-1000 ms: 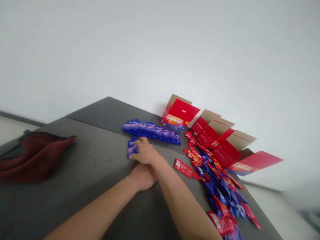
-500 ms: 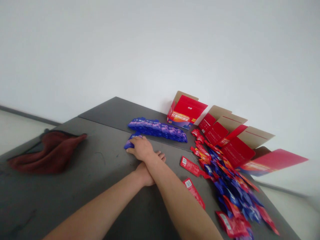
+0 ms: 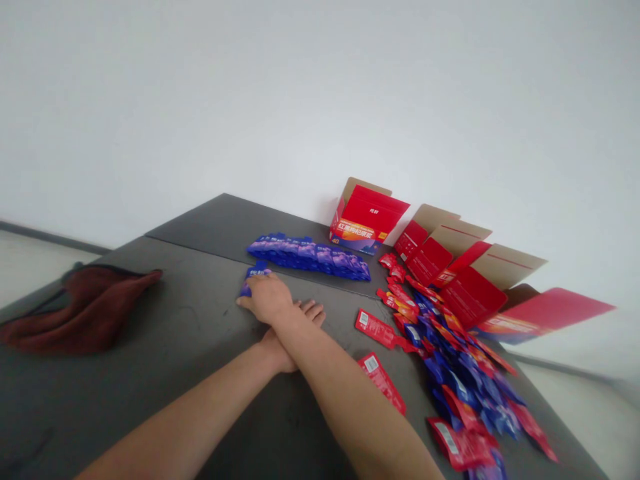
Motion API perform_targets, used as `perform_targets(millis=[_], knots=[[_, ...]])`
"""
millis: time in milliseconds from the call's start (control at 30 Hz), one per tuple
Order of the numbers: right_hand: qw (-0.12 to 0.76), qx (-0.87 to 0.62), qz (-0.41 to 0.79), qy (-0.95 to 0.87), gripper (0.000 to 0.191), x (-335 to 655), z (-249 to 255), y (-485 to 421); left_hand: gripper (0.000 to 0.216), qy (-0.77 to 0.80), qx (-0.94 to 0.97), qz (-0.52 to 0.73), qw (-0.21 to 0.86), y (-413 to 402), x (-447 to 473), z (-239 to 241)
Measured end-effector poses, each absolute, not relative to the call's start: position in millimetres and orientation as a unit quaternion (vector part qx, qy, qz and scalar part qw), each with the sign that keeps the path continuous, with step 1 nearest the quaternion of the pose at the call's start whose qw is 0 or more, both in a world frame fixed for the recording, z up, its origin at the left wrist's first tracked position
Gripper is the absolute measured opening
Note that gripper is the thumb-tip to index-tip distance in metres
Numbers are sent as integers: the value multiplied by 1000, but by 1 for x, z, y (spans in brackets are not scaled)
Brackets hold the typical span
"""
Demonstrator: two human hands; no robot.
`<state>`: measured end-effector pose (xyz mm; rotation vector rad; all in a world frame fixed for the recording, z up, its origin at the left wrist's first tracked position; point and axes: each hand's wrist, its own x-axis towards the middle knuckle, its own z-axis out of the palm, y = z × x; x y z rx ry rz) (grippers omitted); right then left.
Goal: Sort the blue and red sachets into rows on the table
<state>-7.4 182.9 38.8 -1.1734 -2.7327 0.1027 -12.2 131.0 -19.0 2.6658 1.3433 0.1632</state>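
My forearms cross over a dark grey table. My right hand lies on top, its fingers closed down on a blue packet that it presses onto the table. My left hand rests underneath with its fingers stretched flat and holds nothing. Just beyond the hands lies a neat row of overlapping blue packets.
A loose pile of red and blue packets spreads along the table's right side, with two single red packets nearer my arms. Opened red cardboard boxes stand against the white wall. A dark red cloth lies at the left.
My right hand has slid the blue packet a little to the left and pressed it flat. My left hand's fingers now show, spread out beneath the right wrist.
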Motion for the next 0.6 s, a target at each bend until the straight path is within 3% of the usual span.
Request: perform_targets(millis=[467,600], knots=[[111,-410,52,-904,72,-17,39,191,60,433,892,114,63,140,-17,-42],[174,-411,13,-895,62,32,63,163,59,431,880,187,75,141,-17,-51]])
